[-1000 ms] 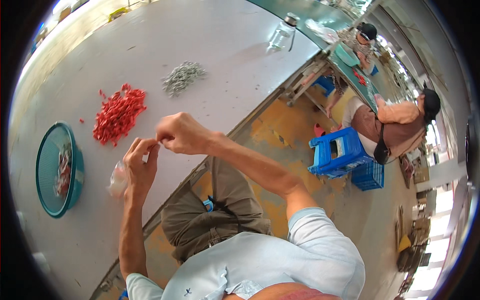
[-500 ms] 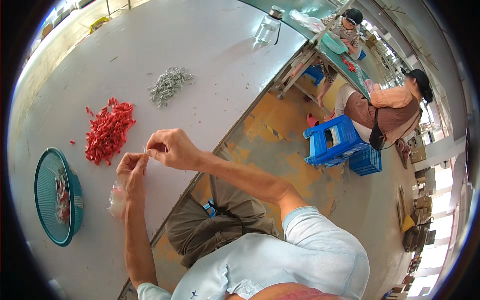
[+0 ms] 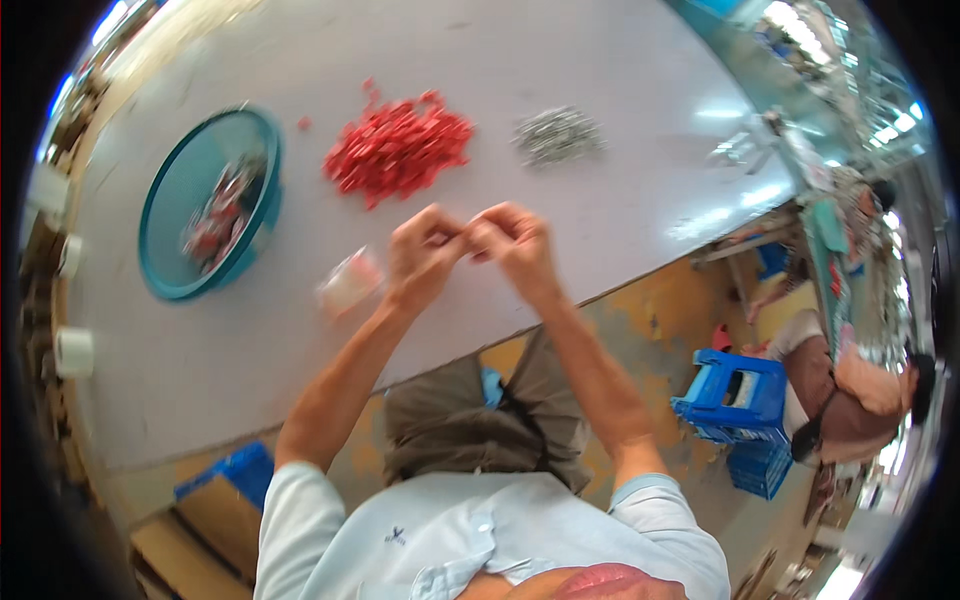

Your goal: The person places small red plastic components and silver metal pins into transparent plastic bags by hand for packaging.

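My left hand [image 3: 424, 258] and my right hand [image 3: 516, 252] meet at the fingertips above the table, both in a pinch. Whatever is between their fingers is too small and blurred to name. Just beyond them lies a heap of small red plastic pieces [image 3: 398, 148]. Farther right is a smaller pile of thin silvery-grey pieces [image 3: 560, 136]. Beside my left wrist sits a clear plastic bag [image 3: 352, 282] with something pale and reddish in it.
A teal plastic basket [image 3: 160, 222] holding clear-wrapped reddish pieces stands on the grey table [image 3: 240, 370] at left. A blue stool [image 3: 735, 395] is on the floor at right, near a seated person [image 3: 860, 395]. Cardboard boxes [image 3: 195, 540] lie at lower left.
My view has turned, so the table and its piles appear shifted right. Both hands stay pinched together, now side by side at the fingertips; the thin pale piece seen between them earlier cannot be made out.
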`<state>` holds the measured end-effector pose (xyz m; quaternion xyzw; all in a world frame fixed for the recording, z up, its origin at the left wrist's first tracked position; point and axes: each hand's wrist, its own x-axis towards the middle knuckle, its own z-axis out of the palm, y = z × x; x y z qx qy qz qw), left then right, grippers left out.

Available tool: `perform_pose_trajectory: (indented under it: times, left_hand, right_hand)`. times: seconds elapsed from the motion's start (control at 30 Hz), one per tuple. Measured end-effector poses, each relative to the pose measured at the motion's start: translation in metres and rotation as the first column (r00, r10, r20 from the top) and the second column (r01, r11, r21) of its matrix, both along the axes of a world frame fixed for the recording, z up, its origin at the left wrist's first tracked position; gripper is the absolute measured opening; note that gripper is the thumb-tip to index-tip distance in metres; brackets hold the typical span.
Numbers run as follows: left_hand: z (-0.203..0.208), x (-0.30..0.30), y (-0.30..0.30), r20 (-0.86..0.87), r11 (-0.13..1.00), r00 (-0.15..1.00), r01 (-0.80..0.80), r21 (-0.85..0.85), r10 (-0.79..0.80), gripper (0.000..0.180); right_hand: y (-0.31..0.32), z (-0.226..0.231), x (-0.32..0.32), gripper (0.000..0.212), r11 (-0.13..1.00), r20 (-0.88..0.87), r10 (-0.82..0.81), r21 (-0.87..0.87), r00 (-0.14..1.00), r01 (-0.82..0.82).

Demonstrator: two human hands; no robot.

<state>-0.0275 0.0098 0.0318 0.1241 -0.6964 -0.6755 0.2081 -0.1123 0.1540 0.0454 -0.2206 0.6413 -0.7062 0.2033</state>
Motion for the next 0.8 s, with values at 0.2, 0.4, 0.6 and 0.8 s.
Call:
perform_pose_trajectory:
  times: [0.2, 0.4, 0.6, 0.8]
  left_hand:
    - [-0.003, 0.007, 0.005, 0.003, 0.998, 0.999, 0.051, -0.028, -0.051, 0.006]
    - [-0.004, 0.002, 0.004, 0.014, 0.97, 0.985, 0.168, 0.176, -0.173, 0.006]
    - [-0.012, 0.002, 0.007, -0.113, 0.998, 0.994, 0.004, 0.066, 0.003, 0.009]
    - [-0.016, 0.003, 0.015, -0.168, 0.972, 0.981, -0.056, 0.229, 0.096, 0.007]
  right_hand:
    - [0.004, 0.002, 0.006, 0.013, 0.997, 0.024, 0.004, 0.08, 1.0, -0.006]
    - [0.013, 0.016, -0.001, 0.015, 0.991, -0.048, 0.024, 0.132, 0.999, -0.017]
    - [0.002, 0.015, 0.004, 0.012, 0.972, -0.275, -0.056, 0.204, 0.96, 0.115]
    - [-0.005, 0.013, 0.008, 0.007, 0.927, -0.711, -0.121, 0.169, 0.693, 0.335]
